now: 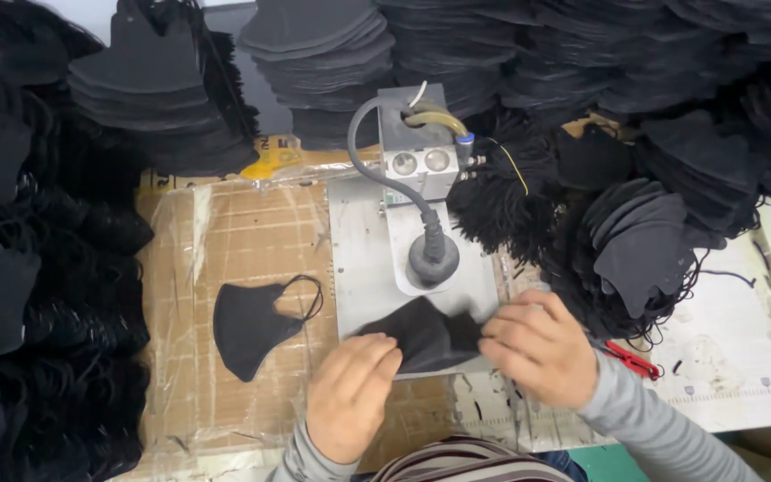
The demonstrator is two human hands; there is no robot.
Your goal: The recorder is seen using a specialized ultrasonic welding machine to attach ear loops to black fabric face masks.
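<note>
My left hand [348, 393] and my right hand [539, 346] both grip a black fabric face mask [421, 333] lying on the grey metal plate [363, 259] of a small press machine. The left hand pinches the mask's left end, the right hand its right end. The machine's round grey head [432, 257] stands just behind the mask. A finished black mask with an ear loop [252, 326] lies flat on the taped cardboard to the left of my left hand.
Stacks of black mask pieces [323, 54] crowd the back and left [11, 268]. A bundle of black ear loops [501, 201] and more masks [640, 241] sit at the right. Red scissors [631, 360] lie near my right wrist. Grey hose [377, 161] arcs over the machine.
</note>
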